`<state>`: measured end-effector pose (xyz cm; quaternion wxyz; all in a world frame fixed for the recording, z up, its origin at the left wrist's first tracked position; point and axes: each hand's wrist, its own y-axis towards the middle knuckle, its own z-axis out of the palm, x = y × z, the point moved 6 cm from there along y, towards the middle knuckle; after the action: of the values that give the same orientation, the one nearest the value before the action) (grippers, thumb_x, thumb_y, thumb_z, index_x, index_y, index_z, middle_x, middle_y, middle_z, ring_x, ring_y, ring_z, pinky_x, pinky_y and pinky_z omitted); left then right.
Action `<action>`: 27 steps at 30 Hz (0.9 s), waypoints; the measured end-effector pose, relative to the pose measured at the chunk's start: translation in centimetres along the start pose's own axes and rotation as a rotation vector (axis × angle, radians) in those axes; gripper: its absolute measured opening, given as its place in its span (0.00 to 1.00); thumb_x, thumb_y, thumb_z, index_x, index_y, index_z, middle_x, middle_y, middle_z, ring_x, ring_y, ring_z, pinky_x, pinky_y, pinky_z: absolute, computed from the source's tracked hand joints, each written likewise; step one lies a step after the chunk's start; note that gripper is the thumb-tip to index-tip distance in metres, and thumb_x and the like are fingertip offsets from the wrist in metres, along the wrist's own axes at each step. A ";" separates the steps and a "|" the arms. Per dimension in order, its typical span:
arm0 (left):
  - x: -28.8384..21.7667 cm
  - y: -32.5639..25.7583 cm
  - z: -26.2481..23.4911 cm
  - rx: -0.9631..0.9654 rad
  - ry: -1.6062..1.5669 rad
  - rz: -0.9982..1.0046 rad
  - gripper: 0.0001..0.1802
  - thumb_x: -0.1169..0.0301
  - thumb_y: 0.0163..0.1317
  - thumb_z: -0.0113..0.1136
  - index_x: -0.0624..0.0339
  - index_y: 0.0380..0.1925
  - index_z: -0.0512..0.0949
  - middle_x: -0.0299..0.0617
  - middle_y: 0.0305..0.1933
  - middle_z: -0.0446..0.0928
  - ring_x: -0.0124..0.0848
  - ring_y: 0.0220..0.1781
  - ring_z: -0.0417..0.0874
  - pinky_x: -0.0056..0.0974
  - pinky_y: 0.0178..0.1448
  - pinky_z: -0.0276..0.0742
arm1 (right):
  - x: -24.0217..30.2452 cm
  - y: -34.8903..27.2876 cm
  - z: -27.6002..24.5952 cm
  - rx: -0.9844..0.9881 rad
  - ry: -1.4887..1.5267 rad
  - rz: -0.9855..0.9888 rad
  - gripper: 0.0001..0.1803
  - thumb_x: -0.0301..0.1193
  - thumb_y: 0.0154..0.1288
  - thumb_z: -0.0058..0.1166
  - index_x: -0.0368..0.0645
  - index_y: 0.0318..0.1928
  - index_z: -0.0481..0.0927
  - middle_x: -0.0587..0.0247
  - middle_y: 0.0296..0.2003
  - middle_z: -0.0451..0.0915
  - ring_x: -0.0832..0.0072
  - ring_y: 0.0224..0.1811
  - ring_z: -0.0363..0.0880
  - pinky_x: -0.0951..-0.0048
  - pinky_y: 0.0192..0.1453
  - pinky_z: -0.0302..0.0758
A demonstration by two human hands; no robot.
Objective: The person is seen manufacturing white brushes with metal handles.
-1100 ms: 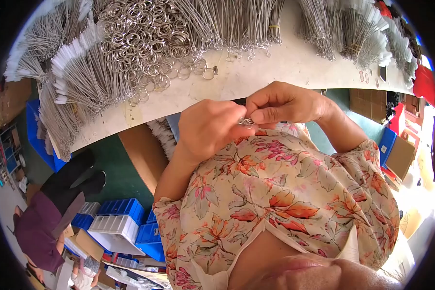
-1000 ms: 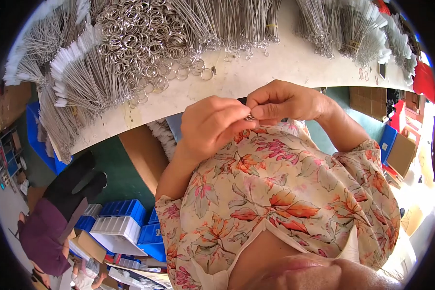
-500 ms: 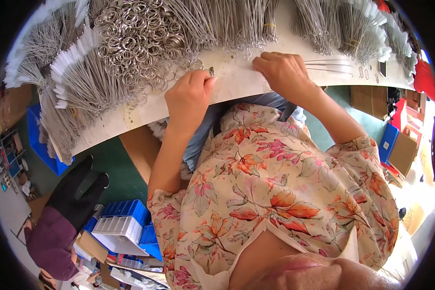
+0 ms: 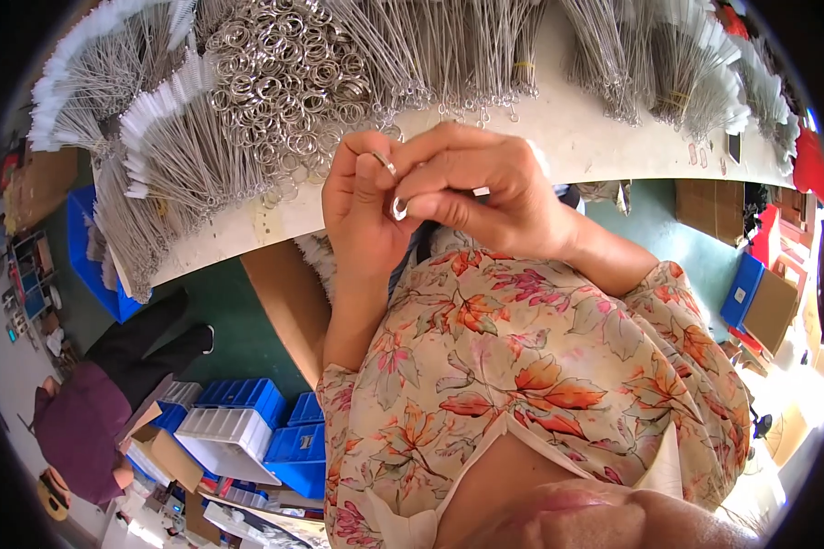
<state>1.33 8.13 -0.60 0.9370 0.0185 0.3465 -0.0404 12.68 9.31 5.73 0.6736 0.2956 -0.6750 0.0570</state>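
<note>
My hands meet just over the front edge of the table. A small shiny metal split ring [image 4: 399, 209] shows between their fingertips. My left hand [image 4: 364, 197] is closed in a pinch on this ring, its thumb and forefinger upright. My right hand [image 4: 494, 197] is closed beside it, with thumb and fingers reaching to the ring. White bristle bits show between and behind its fingers, from thin wire brushes [image 4: 542, 160] it holds. Most of their wires are hidden by the hand. Beyond my left hand lies a heap of split rings [image 4: 288, 82].
Bundles of white-tipped wire brushes [image 4: 178, 133] cover the left of the table [image 4: 238, 242]; more wire bundles [image 4: 458, 46] line the back and right [image 4: 604, 59]. Blue crates [image 4: 298, 453] stand on the floor at lower left. A person in purple [image 4: 82, 425] is behind them.
My hands were apart over the table and have come together, nearer my body. The wire brushes that stuck out right of my right hand have left the tabletop. The view has shifted slightly.
</note>
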 end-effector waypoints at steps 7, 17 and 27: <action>-5.3 -0.4 2.2 0.111 1.285 0.697 0.05 0.77 0.62 0.54 0.65 0.37 0.76 0.44 0.36 0.78 0.23 0.33 0.78 0.27 0.32 0.75 | 0.5 0.2 -0.1 0.091 -0.099 -0.071 0.05 0.18 0.56 0.56 0.33 0.35 0.80 0.56 0.39 0.77 0.70 0.36 0.79 0.74 0.39 0.76; -3.7 -0.6 0.3 -0.009 0.498 0.172 0.08 0.79 0.62 0.53 0.69 0.40 0.76 0.47 0.39 0.79 0.29 0.39 0.80 0.30 0.41 0.78 | 0.5 0.4 -0.2 0.102 -0.033 -0.055 0.06 0.19 0.55 0.56 0.36 0.35 0.79 0.57 0.36 0.78 0.66 0.36 0.79 0.73 0.38 0.76; -4.2 -0.3 0.7 0.171 0.340 -0.109 0.11 0.82 0.60 0.51 0.71 0.44 0.73 0.48 0.43 0.78 0.30 0.43 0.79 0.32 0.48 0.77 | 2.0 -0.3 0.1 0.144 -0.675 -0.500 0.12 0.25 0.39 0.56 0.41 0.30 0.81 0.71 0.38 0.80 0.76 0.26 0.76 0.75 0.26 0.72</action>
<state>-1.41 8.05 2.62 0.8564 0.0859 0.4955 -0.1169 12.88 8.41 7.48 0.3852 0.4988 -0.7595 -0.1611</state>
